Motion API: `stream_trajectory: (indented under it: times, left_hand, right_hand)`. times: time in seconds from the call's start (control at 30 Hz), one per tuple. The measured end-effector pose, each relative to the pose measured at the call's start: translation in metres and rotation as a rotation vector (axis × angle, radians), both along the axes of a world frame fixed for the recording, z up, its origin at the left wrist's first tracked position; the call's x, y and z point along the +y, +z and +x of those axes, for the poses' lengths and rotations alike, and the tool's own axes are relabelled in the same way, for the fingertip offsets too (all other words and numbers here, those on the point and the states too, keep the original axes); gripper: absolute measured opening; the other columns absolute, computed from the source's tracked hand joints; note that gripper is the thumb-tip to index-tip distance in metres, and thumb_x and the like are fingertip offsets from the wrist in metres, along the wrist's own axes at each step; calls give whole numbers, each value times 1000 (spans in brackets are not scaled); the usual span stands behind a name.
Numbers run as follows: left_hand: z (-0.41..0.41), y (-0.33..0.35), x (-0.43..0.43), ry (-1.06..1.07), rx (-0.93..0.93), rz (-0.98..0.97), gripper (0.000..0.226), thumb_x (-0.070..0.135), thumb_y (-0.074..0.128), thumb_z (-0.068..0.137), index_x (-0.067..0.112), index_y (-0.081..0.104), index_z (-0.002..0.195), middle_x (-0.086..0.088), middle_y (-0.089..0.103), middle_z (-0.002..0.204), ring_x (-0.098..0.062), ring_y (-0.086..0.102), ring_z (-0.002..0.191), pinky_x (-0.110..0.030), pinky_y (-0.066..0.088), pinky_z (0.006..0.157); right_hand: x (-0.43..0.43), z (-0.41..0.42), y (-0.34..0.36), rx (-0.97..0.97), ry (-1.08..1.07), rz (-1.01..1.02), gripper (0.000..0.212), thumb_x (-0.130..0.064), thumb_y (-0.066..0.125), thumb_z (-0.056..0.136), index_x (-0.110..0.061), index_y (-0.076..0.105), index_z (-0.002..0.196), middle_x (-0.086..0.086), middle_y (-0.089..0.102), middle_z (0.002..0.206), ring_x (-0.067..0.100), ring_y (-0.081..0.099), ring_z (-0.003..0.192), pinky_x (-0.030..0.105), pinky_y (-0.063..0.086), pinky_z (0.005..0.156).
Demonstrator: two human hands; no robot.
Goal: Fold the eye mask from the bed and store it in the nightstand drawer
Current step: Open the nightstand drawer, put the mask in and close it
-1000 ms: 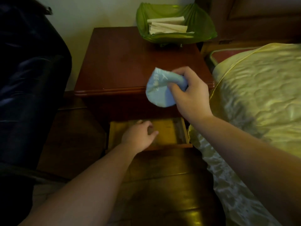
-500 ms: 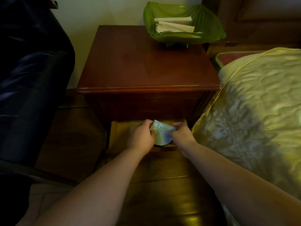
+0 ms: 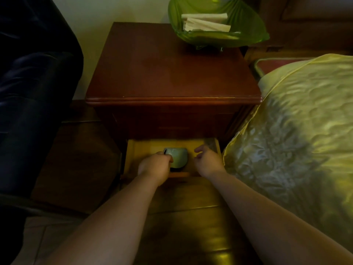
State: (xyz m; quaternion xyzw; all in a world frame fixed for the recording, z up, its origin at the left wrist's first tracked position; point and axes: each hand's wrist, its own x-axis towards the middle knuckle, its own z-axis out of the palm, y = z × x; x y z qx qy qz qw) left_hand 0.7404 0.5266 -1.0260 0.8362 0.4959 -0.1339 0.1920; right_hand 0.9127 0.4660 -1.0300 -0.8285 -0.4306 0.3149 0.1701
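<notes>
Head view: left hand (image 3: 155,167) fingers clamped on the folded eye mask (image 3: 178,156) inside the open drawer (image 3: 131,150); right hand (image 3: 207,159), fingers loosely apart, near the drawer's right edge.

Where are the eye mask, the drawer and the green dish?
eye mask (image 3: 179,155), head view, middle of its folded cloth
drawer (image 3: 131,155), head view, bare floor near its left wall
green dish (image 3: 248,25), head view, right inner wall

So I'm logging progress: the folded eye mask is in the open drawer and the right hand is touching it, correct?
Not quite. In the head view the folded eye mask lies in the open drawer, but it is the left hand that touches it; the right hand is beside it, apart.
</notes>
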Motion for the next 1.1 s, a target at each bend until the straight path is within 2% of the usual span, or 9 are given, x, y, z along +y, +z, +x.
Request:
stream_trajectory:
  times: [0.1,0.2,0.37,0.47,0.53,0.67,0.9,1.0,1.1]
  left_hand:
    - [1,2,-4,-77,-8,-23,38,43,37,103,29,64,125,-4,59,125,-27,60,108,-41,54,83]
    - [-3,2,-9,-175,-12,-76,52,67,39,93,34,63,124,3,59,118,-21,59,103,-37,52,78]
    - [-12,1,-13,-339,76,113,44,55,58,90,30,60,126,3,60,119,-22,62,104,-39,56,78]
    - [-14,-4,-16,-337,47,213,41,48,59,92,27,57,127,-1,59,126,-24,61,111,-40,55,79]
    - [-14,-10,-20,-341,17,270,52,47,61,91,25,50,137,-6,50,144,-28,53,128,-44,51,96]
    - [-16,-16,-23,-367,-39,384,76,43,69,88,24,33,152,-12,24,166,-34,32,149,-49,32,118]
    - [-10,-16,-21,-355,-25,420,66,37,70,88,22,40,145,-12,36,159,-33,49,136,-47,43,107]
    - [6,-14,-28,15,-58,440,63,28,71,86,22,43,143,-11,45,149,-33,51,129,-46,46,101]
    - [28,-8,-40,487,-151,298,78,31,68,86,20,29,154,-18,23,163,-42,25,149,-54,32,117]
  right_hand:
    - [-4,1,1,-79,101,-11,19,-20,55,97,-23,61,114,6,72,83,23,64,65,32,50,56]
    - [-15,14,3,-279,141,-6,18,-21,55,96,-19,69,108,9,70,96,29,67,79,35,55,64]
    - [-36,49,2,-420,-128,-108,29,-27,53,96,-12,63,118,14,62,116,35,64,103,41,53,77]
    - [-40,60,-3,-181,-290,-309,45,-38,51,98,-2,59,124,22,64,120,39,64,107,44,53,86]
    - [-44,60,-4,76,-388,-392,51,-43,52,98,0,58,125,25,65,118,41,65,105,46,54,89]
    - [-46,52,-4,809,-803,-338,60,-46,56,98,-7,42,142,31,59,114,45,66,98,52,59,71]
    - [-31,55,0,1216,-1224,-125,43,-39,54,101,4,52,99,26,58,94,51,63,89,55,59,72]
    - [-23,48,-3,1328,-1286,100,47,-38,39,106,-2,48,134,26,56,129,43,55,123,55,53,85]
    - [-15,36,-4,1359,-1309,218,53,-36,29,106,-2,40,145,28,48,142,43,52,127,56,50,82]
